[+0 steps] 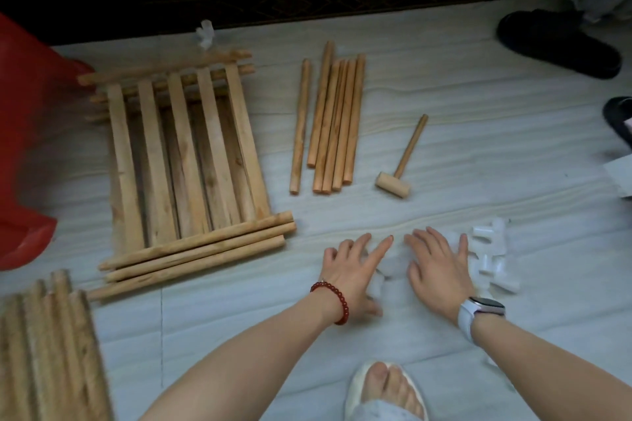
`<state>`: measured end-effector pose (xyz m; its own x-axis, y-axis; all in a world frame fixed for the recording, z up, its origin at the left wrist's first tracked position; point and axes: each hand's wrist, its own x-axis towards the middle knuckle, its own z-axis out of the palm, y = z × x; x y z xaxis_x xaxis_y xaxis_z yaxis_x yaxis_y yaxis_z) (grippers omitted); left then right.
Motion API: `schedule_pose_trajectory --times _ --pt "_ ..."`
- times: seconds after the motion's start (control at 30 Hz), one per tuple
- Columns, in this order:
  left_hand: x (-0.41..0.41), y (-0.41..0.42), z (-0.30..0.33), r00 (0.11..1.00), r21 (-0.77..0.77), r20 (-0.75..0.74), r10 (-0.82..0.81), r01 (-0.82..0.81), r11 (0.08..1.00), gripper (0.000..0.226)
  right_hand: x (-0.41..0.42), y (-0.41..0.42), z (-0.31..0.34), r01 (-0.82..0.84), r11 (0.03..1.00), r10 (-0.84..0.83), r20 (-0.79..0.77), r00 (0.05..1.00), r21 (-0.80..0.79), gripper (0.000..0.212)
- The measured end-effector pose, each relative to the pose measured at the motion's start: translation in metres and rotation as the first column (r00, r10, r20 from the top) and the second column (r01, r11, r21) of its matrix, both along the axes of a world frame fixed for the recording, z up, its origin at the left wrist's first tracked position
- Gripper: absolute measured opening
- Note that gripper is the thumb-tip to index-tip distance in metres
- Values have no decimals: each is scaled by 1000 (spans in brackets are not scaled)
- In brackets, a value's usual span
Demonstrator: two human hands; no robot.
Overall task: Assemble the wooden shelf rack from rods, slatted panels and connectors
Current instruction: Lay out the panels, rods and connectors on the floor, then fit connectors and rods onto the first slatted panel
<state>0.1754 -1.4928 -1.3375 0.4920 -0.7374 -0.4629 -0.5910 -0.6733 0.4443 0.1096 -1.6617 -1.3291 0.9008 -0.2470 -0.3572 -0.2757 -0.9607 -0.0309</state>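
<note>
A stack of slatted wooden panels (184, 161) lies on the floor at the left. Several loose wooden rods (333, 123) lie side by side in the middle. White plastic connectors (492, 256) are scattered on the floor at the lower right. My left hand (352, 270) lies flat with spread fingers over a few connectors. My right hand (437, 267) lies flat beside it, its fingers touching the connector pile. Neither hand grips anything.
A small wooden mallet (400, 164) lies right of the rods. More rods (44, 352) sit at the bottom left. A red plastic bag (24, 147) is at the left edge, black slippers (557, 41) at the upper right, my own foot (386, 390) at the bottom.
</note>
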Motion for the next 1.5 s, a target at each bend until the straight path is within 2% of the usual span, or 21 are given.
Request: schedule_pose_trajectory --times 0.07,0.13,0.17,0.23,0.27,0.33,0.43,0.5,0.57,0.63,0.77,0.9,1.0,1.1,1.2,1.33,1.43,1.5 --pt "7 24 4 998 18 59 -10 9 1000 105 13 13 0 50 996 -58 99 993 75 50" --pt "20 55 11 975 -8 215 50 -49 999 78 24 27 1 16 994 -33 165 986 105 49" --pt "29 69 14 949 -29 287 128 -125 992 66 27 32 1 -40 995 23 175 984 93 48" --pt "49 98 19 874 -32 379 305 -317 948 54 34 46 2 -178 979 154 211 965 101 46" --pt "58 110 19 845 -4 387 369 -399 917 53 38 53 2 -244 962 213 221 952 121 45" --pt "71 125 16 833 90 364 416 -476 875 48 44 69 4 -342 921 318 147 936 185 47" --pt "76 135 8 851 124 374 369 -440 889 40 48 89 -3 -453 854 478 -42 877 255 63" --pt "81 137 6 866 116 359 349 -412 904 39 44 93 -8 -520 820 559 -140 817 239 68" --pt "87 140 5 888 144 360 285 -355 924 39 39 88 -12 -550 813 580 -181 794 193 64" --pt "92 146 5 897 172 381 225 -308 936 39 39 79 -11 -515 843 538 -205 818 154 60" --pt "104 152 11 886 172 410 217 -309 936 34 46 62 -1 -465 883 467 -208 859 62 60" --pt "125 154 23 855 150 433 285 -380 913 29 45 54 8 -547 816 576 -191 795 185 70" --pt "131 157 30 836 46 420 352 -408 912 26 30 40 5 -616 770 637 -228 736 165 66" --pt "135 152 49 780 -132 486 395 -381 915 21 23 39 6 -655 750 662 -128 739 94 45" --pt "141 141 78 715 -296 521 466 -361 884 21 29 46 13 -601 794 602 24 798 85 50" --pt "150 139 130 626 -513 465 626 -386 767 19 58 63 30 -334 894 287 190 939 300 36" --pt "157 141 179 602 -628 350 717 -417 657 22 93 80 76 -175 849 6 323 946 498 32" --pt "156 140 215 587 -685 303 751 -413 600 24 114 93 121 -104 750 -205 379 902 653 28"
